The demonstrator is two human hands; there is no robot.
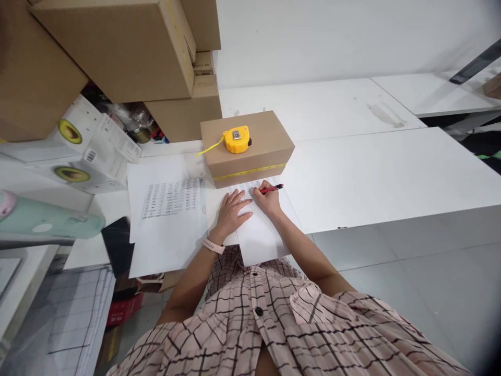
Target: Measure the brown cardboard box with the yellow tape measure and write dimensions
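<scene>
A red and black pen (273, 189) is gripped in my right hand (266, 199), its tip down at the upper part of a printed sheet of paper (260, 235). My left hand (231, 215) lies flat on the same sheet with its fingers spread. Just beyond both hands sits a closed cardboard box (270, 133) with yellow tape along its side. On top of it rests a yellow tape measure (237, 140), a short length of its blade sticking out to the left. Left of my hands lie more printed sheets (168, 230).
Large cardboard boxes (117, 47) are stacked at the back left. White cartons with avocado pictures (96, 151), a mint-green bottle (55, 219) and a dark flat object (118, 245) are at the left. The white table (371, 172) stretches to the right, its front edge above a tiled floor.
</scene>
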